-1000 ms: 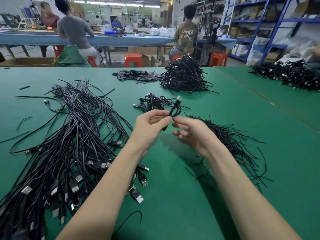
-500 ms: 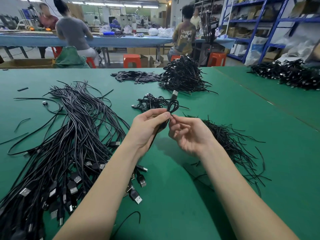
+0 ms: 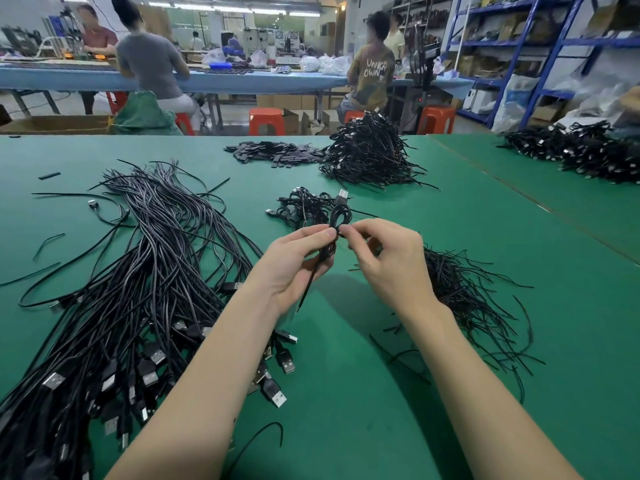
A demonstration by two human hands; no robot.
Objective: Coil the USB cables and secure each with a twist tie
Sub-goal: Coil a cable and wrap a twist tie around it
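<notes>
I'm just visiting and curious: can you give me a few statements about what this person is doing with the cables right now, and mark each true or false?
1. The left hand grips a coiled cable. True.
2. The right hand lies flat on the green table. False: it is raised, fingers pinching at the coil.
3. The big bundle of uncoiled cables lies to the person's left. True.
4. The loose twist ties lie to the left. False: they lie on the right, beyond the right hand.
</notes>
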